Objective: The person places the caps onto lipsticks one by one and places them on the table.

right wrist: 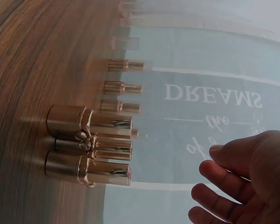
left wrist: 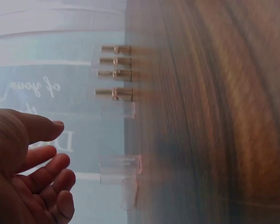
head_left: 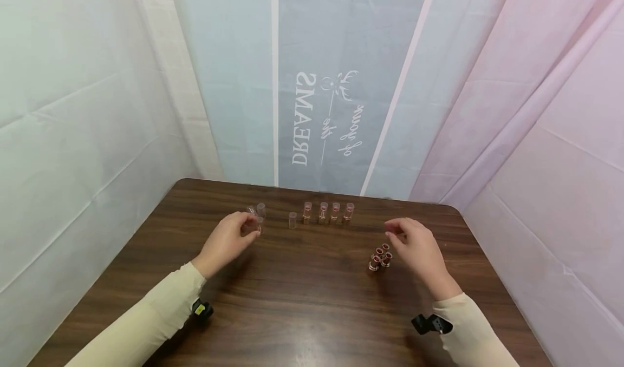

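Observation:
My left hand hovers just short of a small group of clear plastic caps at the back left of the brown table. In the left wrist view its fingers are relaxed and hold nothing, apart from the clear caps. My right hand hangs with loosely bent fingers beside a cluster of gold, red-tipped lipsticks. The right wrist view shows these uncapped lipsticks standing together, and the fingers are empty and clear of them.
A row of several capped lipsticks stands near the table's back edge, with a single clear cap to its left. Draped cloth walls close in the table on three sides. Black wrist cameras sit on both sleeves.

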`<state>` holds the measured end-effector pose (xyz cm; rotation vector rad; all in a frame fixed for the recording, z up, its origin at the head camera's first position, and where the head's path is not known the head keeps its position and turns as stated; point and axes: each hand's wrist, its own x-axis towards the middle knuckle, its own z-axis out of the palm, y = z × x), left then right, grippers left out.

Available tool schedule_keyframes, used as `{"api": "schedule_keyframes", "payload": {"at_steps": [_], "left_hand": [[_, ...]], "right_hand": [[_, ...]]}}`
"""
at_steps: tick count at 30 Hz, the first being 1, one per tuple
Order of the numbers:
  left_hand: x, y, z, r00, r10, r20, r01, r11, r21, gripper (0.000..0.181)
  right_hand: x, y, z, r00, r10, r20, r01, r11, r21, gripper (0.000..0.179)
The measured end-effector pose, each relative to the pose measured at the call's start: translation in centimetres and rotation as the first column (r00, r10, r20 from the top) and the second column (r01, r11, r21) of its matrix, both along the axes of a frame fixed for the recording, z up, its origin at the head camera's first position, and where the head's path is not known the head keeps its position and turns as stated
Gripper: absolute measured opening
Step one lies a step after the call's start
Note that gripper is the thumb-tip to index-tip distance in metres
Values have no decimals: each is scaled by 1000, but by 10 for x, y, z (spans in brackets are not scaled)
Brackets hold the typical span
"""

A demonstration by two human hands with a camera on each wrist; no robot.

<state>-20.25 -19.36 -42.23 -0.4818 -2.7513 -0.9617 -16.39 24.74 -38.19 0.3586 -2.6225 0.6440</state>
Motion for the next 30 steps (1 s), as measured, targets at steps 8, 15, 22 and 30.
{"api": "schedule_keyframes", "payload": {"at_steps": [8, 15, 22, 30], "left_hand": [[-33, 0, -18, 999, 34, 26, -32, 996, -78, 33], [-52, 1, -31, 996, 10, 90, 1, 993, -117, 37], [-59, -1, -39, 993, -3, 117, 16, 994, -110, 29], [-64, -1, -36, 991, -21, 131, 30, 997, -68, 22]], "right_hand": [[-5, 3, -11, 1000, 0, 12, 1, 996, -87, 18], [-8, 4, -13, 1000, 5, 10, -4, 994, -106, 19], [-9, 5, -12, 1000, 5, 21, -3, 993, -115, 19], [-12, 9, -13, 999, 7, 52, -1, 992, -127, 19]]}}
